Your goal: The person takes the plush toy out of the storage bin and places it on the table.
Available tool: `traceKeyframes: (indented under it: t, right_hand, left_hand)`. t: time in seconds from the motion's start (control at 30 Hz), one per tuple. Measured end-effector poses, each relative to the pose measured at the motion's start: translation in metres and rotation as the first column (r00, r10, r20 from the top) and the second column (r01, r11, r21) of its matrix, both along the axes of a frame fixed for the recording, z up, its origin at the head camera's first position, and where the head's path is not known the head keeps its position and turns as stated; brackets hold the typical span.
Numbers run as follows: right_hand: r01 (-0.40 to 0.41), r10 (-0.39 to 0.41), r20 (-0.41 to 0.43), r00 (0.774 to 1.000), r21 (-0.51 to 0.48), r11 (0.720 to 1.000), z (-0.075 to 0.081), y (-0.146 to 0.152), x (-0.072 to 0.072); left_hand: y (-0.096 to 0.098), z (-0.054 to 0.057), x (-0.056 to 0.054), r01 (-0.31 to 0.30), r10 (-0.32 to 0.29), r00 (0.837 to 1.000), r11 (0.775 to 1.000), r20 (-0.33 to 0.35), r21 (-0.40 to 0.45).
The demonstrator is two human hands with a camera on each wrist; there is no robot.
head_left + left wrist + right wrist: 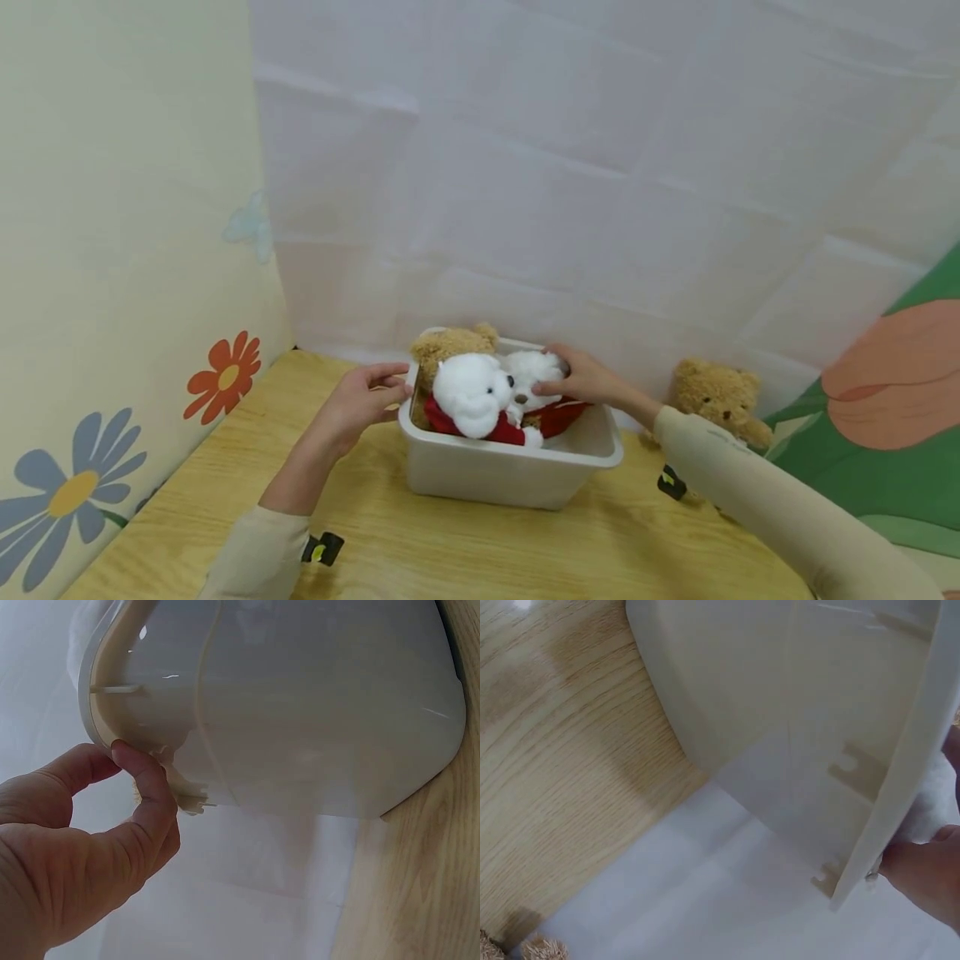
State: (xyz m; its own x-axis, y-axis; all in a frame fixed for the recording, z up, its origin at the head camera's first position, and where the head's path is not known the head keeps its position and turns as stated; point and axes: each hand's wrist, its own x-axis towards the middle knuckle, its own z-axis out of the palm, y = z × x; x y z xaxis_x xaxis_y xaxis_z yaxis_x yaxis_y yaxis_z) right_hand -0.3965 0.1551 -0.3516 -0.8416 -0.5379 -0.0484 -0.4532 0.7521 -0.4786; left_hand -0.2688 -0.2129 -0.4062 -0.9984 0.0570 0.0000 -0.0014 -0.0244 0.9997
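Observation:
A white plastic bin (487, 477) stands on the table with plush bears inside. My left hand (360, 410) is at its left end, thumb and index finger pinching the rim (91, 712). Inside, a white teddy bear (467, 390) in red lies against a brown teddy bear (446, 343) at the back left. Beside them on the right, a second white teddy bear (522, 371) with red cloth lies face up. My right hand (588, 379) reaches over the right rim and holds this bear's head between thumb and fingers. Its lower body is hidden by the bin.
A brown teddy bear (712, 400) sits on the wooden table (420, 542) at the right, behind my right forearm. A pale cloth wall (525, 208) rises directly behind the bin. At the left stands a flower-printed panel (135, 292).

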Motion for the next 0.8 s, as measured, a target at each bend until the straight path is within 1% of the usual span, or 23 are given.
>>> traceKeyframes:
  t: [0.2,0.4,0.67,0.8]
  right_hand:
    - [0.0,0.0,0.012,1.0,-0.026,1.0,-0.001,-0.006,0.001]
    - [0.059,-0.059,-0.001,0.998,-0.043,0.997,-0.002,-0.008,0.006]
    - [0.084,-0.088,-0.075,0.993,-0.053,0.995,-0.001,-0.005,0.009]
    - [0.078,-0.085,-0.115,0.99,-0.066,0.995,0.002,-0.003,0.012]
  left_hand:
    - [0.0,0.003,0.003,0.004,-0.004,1.0,1.0,-0.005,-0.015]
    - [0.001,0.0,0.001,0.005,-0.005,1.0,1.0,-0.002,-0.004]
    - [0.002,0.0,-0.002,0.008,-0.008,1.0,1.0,-0.008,-0.012]
    - [0.001,-0.001,-0.003,0.012,-0.012,1.0,1.0,-0.005,-0.018]
